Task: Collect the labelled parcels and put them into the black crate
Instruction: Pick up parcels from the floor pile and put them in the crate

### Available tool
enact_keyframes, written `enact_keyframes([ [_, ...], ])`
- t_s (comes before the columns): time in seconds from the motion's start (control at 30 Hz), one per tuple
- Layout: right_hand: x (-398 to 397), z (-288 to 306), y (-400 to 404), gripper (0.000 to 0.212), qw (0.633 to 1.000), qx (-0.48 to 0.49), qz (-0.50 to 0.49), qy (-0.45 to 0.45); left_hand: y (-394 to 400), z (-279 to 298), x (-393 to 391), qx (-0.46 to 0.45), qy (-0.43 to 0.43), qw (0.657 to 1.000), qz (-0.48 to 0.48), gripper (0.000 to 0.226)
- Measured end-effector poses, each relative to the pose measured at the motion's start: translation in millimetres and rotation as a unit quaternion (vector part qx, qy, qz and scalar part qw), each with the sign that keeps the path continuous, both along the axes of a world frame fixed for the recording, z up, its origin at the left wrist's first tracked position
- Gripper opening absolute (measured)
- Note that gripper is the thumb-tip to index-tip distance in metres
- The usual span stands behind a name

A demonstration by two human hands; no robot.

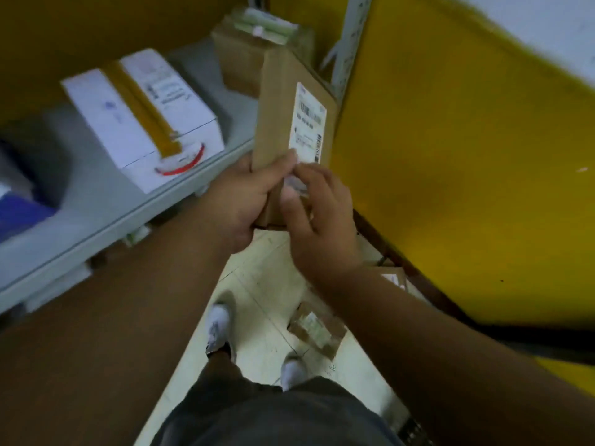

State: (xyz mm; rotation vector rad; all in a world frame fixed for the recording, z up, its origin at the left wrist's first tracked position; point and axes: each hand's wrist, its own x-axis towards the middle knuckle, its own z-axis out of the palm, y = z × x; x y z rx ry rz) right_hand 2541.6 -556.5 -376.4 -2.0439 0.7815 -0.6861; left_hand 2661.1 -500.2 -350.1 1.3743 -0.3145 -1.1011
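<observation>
I hold a flat brown cardboard parcel (278, 111) upright in front of me, its white shipping label (307, 122) facing me. My left hand (248, 201) grips its lower left edge, thumb across the front. My right hand (318, 220) touches the lower right part, fingers pressing at the label's bottom edge. The black crate is not in view.
A grey shelf (96, 220) at left carries a white box (141, 114) with yellow tape and a brown carton (238, 56) behind. A yellow wall (450, 156) stands at right. More small parcels (317, 329) lie on the pale floor by my white shoes (220, 323).
</observation>
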Motion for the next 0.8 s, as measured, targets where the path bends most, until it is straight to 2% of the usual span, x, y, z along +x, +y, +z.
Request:
enact_keyframes([
  [0.1, -7, 14, 23, 0.036, 0.999, -0.02, 0.038, -0.011, 55, 10, -20, 0.038, -0.059, 0.991, 0.114, 0.036],
  [0.2, -3, 24, 52, 0.041, 0.998, -0.02, 0.064, 0.014, 121, 19, -34, 0.041, -0.027, 0.97, 0.236, 0.035],
  [0.27, 4, 28, 74, 0.049, 0.993, 0.064, 0.095, 0.015, 161, 21, -44, 0.036, -0.012, 0.958, 0.284, 0.041],
  [0.33, 9, 31, 101, 0.048, 0.979, 0.151, 0.136, 0.024, 196, 21, -55, 0.039, -0.01, 0.95, 0.311, 0.044],
  [0.4, 6, 32, 131, 0.044, 0.968, 0.185, 0.168, 0.012, 228, 19, -69, 0.063, -0.012, 0.938, 0.34, 0.046],
  [0.47, -5, 34, 164, 0.042, 0.965, 0.178, 0.191, -0.014, 262, 19, -89, 0.108, -0.061, 0.92, 0.371, 0.053],
  [0.6, -37, 39, 258, 0.047, 0.96, 0.106, 0.259, -0.026, 347, 25, -140, 0.156, -0.213, 0.848, 0.459, 0.053],
  [0.73, -77, 48, 380, 0.041, 0.935, 0.109, 0.336, -0.037, 460, 40, -205, 0.182, -0.246, 0.791, 0.529, 0.047],
  [0.8, -99, 56, 450, 0.035, 0.918, 0.143, 0.368, -0.031, 531, 50, -245, 0.212, -0.254, 0.756, 0.565, 0.049],
])
